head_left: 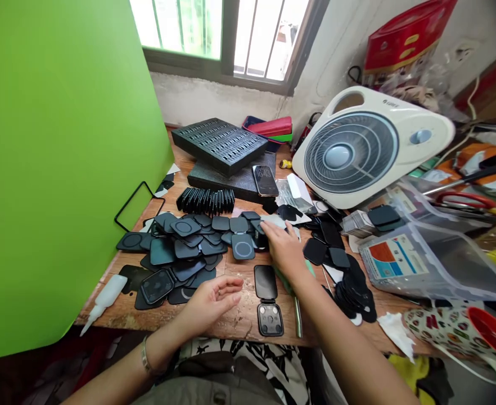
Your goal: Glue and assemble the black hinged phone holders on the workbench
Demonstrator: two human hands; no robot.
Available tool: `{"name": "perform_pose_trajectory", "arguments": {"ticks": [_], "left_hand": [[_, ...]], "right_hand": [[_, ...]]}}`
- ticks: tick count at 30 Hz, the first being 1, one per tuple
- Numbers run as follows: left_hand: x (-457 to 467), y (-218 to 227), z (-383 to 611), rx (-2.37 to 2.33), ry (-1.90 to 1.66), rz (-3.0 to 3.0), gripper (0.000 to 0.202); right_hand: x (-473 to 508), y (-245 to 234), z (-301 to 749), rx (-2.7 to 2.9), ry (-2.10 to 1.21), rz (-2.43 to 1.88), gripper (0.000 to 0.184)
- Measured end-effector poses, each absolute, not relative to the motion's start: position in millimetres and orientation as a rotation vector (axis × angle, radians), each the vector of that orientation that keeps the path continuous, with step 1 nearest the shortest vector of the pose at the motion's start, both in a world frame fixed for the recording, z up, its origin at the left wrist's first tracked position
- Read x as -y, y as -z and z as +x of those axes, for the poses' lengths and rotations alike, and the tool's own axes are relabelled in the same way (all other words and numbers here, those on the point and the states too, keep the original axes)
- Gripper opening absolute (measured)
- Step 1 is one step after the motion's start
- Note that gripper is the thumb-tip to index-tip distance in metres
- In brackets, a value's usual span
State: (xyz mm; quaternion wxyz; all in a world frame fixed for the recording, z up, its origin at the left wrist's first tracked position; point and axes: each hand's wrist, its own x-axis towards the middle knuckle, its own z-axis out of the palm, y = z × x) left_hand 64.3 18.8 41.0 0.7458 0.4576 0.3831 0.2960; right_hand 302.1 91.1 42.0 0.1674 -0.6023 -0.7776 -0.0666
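My right hand (285,246) reaches forward over the wooden table (239,320) with its fingertips down on a dark square part at the edge of a heap of black square pads (186,243). Whether it grips the part is hidden. My left hand (212,301) hovers near the front edge, palm up, fingers loosely curled and apart, holding nothing. An unfolded black two-panel case (267,301) lies between the hands. A pad with a ring mark (243,246) lies just left of the right hand.
A green sheet (58,157) stands at the left. A white fan (364,146) leans at the back right, a black slotted tray (219,144) and a phone (265,180) behind the heap. Clear plastic bags (425,253), a patterned mug (463,334) and a white glue bottle (104,301) lie around.
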Motion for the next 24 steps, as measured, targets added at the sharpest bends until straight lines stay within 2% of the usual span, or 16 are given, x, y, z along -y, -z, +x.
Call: {"name": "perform_pose_trajectory", "arguments": {"ticks": [5,10,14,17,21,24], "left_hand": [[-35.6,-46.1,88.7,-0.778,-0.648,1.008,0.046],[-73.6,-47.0,125.1,-0.844,-0.831,1.672,0.040],[-102.3,-33.6,141.4,-0.893,-0.824,1.770,0.050],[-109.8,-39.3,136.4,-0.943,-0.868,1.769,0.053],[-91.1,-69.6,101.2,-0.945,-1.090,1.295,0.054],[-60.0,-86.0,67.4,-0.824,-0.879,0.969,0.042]], "right_hand": [[-88.9,-41.7,307.0,2.046,0.129,-1.703,0.044],[-98.6,-41.4,287.0,1.851,-0.011,-1.693,0.037],[-105.0,-57.7,284.1,1.557,-0.134,-1.672,0.039],[-94.0,-78.7,293.0,1.418,-0.272,-1.591,0.044],[-60.2,-102.0,300.2,1.159,-0.923,-1.362,0.039],[-37.7,-107.6,291.1,1.070,-1.349,-1.275,0.036]]}}
